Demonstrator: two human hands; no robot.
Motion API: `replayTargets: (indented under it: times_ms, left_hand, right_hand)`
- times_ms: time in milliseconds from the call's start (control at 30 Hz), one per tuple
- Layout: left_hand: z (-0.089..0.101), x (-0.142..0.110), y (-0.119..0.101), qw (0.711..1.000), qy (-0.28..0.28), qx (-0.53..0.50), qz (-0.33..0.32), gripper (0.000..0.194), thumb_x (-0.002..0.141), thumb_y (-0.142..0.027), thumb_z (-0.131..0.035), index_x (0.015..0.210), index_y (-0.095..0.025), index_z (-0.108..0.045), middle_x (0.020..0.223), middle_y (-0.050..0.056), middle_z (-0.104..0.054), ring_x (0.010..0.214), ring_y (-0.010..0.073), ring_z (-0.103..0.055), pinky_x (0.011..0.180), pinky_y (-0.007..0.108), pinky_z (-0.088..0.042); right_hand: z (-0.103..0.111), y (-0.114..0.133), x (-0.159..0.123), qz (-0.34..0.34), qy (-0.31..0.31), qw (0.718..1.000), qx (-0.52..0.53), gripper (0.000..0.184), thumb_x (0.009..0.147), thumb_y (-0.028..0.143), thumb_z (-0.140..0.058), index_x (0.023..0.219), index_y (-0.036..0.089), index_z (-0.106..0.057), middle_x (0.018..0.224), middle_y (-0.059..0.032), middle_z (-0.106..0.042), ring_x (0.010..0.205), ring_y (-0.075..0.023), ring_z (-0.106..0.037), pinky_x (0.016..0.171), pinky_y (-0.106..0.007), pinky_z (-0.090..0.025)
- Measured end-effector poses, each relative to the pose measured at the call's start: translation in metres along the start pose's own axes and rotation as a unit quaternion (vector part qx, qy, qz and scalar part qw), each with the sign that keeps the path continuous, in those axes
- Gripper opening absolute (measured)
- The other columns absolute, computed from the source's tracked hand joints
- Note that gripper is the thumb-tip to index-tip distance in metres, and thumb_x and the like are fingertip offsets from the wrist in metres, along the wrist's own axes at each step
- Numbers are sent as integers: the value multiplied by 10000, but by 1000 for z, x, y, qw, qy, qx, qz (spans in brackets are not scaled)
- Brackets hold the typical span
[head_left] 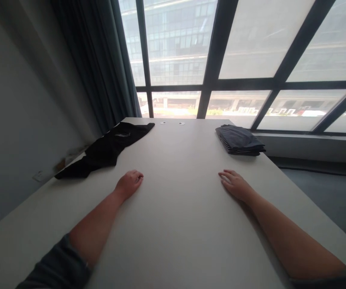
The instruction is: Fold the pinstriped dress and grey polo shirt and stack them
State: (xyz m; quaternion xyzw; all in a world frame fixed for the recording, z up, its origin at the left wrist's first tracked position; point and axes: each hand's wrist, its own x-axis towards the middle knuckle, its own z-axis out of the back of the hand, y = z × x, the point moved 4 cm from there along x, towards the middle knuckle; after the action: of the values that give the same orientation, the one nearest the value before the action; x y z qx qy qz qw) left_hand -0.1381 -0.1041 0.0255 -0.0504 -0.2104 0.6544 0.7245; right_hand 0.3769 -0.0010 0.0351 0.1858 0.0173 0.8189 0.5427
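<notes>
My left hand (130,184) rests on the white table (173,208) with its fingers loosely bent, slightly apart, and nothing in them. To the right, my right hand (233,184) lies on the same surface, fingers stretched and a little spread, holding nothing. Beyond my left hand a black garment (109,144) is laid out unevenly along the table's left edge, with a small pale mark on it. A stack of folded dark clothes (241,139), one with a striped edge, sits beyond my right hand. Neither hand touches the clothing.
Two small white round fittings (182,123) are set near the table's far edge. Behind it stand large dark-framed windows (212,76) and a dark curtain (100,60). A grey wall (13,120) with a socket (39,176) runs along the left.
</notes>
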Motion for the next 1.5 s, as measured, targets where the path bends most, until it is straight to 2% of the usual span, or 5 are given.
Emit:
replayTargets:
  times_ms: [233, 467, 800, 1100, 1500]
  left_hand:
    - [48, 7, 124, 961, -139, 84, 223, 500, 927, -149, -498, 1410, -145, -627, 1467, 208, -504, 1308, 390, -455, 1048, 522, -429]
    - [53, 22, 148, 942, -168, 99, 274, 372, 882, -153, -543, 1202, -205, -725, 1393, 156, -605, 1283, 377, -476, 991, 505, -409]
    - [32, 45, -1, 978, -171, 89, 79, 255, 942, -180, -562, 1147, -192, -713, 1195, 158, -725, 1218, 340, -574, 1009, 512, -346]
    - [-24, -46, -163, 958, 3, -90, -274, 254, 1031, -212, -525, 1170, -257, -733, 1284, 43, -750, 1197, 208, -677, 1032, 383, -443]
    - [-6, -51, -88, 997, 25, 42, -66, 411, 926, -361, -720, 1328, -292, -667, 1342, 90, -668, 1257, 322, -612, 1112, 536, -427]
  right_hand:
    - [-6, 54, -62, 37, 41, 998, -20, 551, 950, 487, -466, 1386, 243, -700, 1503, -158, -582, 1388, -358, -551, 1178, -553, -446]
    - [-9, 92, -94, 47, 92, 994, -44, 566, 1001, 477, -422, 1472, 244, -631, 1593, -135, -496, 1501, -368, -426, 1229, -630, -335]
    - [-4, 100, -89, 26, 84, 996, -34, 534, 980, 472, -467, 1424, 248, -660, 1530, -149, -548, 1429, -356, -506, 1219, -612, -364]
    - [3, 122, -94, 89, 82, 992, 42, 622, 951, 395, -587, 1552, 252, -514, 1615, -132, -443, 1510, -302, -421, 1241, -502, -396]
    - [-13, 196, -82, 118, 41, 989, 83, 706, 931, 258, -646, 1608, 281, -447, 1605, -124, -461, 1503, -313, -419, 1258, -544, -363]
